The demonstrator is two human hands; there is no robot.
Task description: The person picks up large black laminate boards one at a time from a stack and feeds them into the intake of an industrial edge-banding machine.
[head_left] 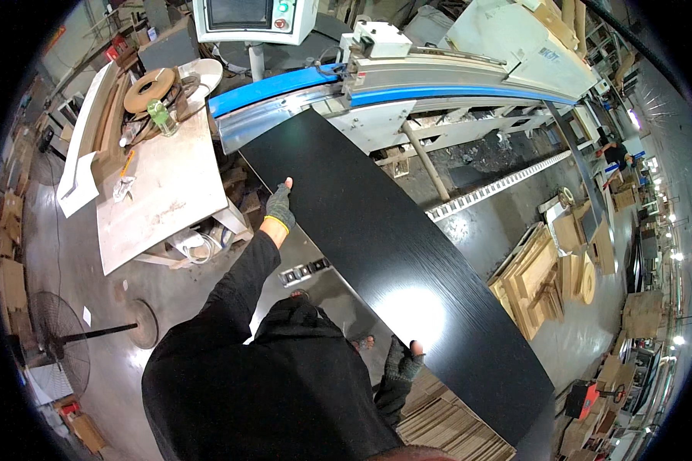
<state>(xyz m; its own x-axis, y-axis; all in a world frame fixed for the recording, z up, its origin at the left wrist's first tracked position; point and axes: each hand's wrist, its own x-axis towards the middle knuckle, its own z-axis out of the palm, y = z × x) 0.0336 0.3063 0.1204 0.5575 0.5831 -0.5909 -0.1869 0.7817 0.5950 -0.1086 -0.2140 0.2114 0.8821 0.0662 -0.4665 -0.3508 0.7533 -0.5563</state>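
A long black panel with a faint wood grain lies slantwise before me, its far end against the metal bed of a machine with a blue rail. My left hand, in a grey fingerless glove with a yellow cuff, grips the panel's near edge toward the far end, thumb on top. Farther down the same edge, my right hand holds on in a matching glove, its thumb also on top. The fingers of both hands are hidden beneath the board. A bright light reflects off the black surface near the right hand.
On the left, a white-topped table carries a tape roll and a green bottle. A floor fan stands lower left. Stacked boards sit beneath the panel's near end. Wood pieces lie right; a control box stands ahead.
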